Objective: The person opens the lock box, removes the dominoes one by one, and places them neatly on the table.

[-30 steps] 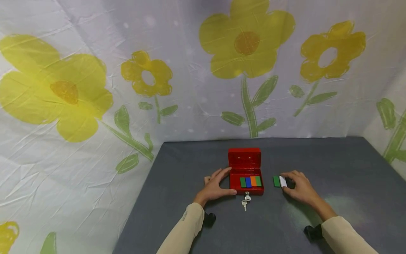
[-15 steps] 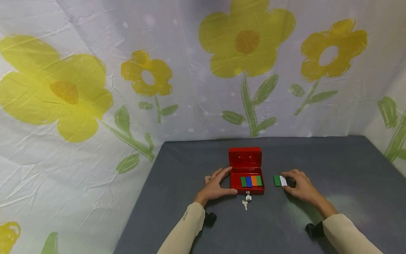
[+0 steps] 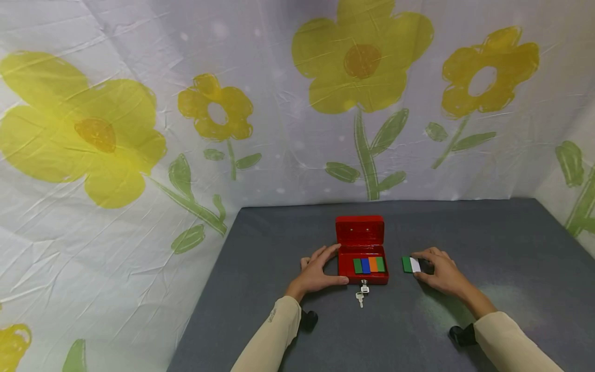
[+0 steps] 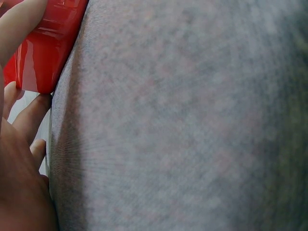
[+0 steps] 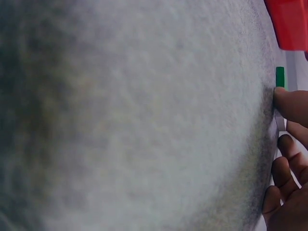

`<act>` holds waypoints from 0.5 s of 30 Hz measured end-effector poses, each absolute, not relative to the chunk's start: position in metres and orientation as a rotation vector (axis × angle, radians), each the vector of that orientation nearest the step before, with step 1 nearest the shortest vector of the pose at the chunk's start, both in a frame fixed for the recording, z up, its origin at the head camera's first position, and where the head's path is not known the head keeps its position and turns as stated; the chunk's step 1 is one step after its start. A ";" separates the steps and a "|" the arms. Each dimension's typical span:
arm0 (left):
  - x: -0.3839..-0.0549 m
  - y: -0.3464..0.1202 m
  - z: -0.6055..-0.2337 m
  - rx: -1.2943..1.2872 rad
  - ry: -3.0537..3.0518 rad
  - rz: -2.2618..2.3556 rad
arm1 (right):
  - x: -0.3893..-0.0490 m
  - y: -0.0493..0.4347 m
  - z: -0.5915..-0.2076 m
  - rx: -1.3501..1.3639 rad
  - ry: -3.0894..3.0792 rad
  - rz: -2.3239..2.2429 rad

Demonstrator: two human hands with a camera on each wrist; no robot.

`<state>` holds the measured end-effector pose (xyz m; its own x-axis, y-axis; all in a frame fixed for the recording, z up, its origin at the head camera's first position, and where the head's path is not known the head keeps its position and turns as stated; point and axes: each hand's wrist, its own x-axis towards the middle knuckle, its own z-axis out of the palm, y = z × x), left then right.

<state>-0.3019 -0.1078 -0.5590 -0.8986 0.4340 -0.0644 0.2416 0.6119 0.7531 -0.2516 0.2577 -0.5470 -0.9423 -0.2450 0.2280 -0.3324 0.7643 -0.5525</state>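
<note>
A red metal cash box stands on the table with its lid raised. Inside lie several flat blocks in a row: two green, one blue and one orange. My left hand grips the box's left side, thumb at the front corner and fingers toward the hinge. To the right of the box, my right hand pinches a white block between thumb and index finger. A green block lies against the white one's left side.
Keys hang from the lock at the front of the box, down to the grey tabletop. Behind the table hangs a white cloth printed with yellow flowers. Black wrist straps show below both sleeves.
Both hands stay in place on the box and the white block. The white block now lies flatter and straighter beside the green one; the view has shifted slightly.
</note>
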 end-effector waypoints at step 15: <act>-0.302 -0.108 -0.560 0.551 2.597 1.151 | -0.253 0.259 -0.553 0.425 -2.819 0.929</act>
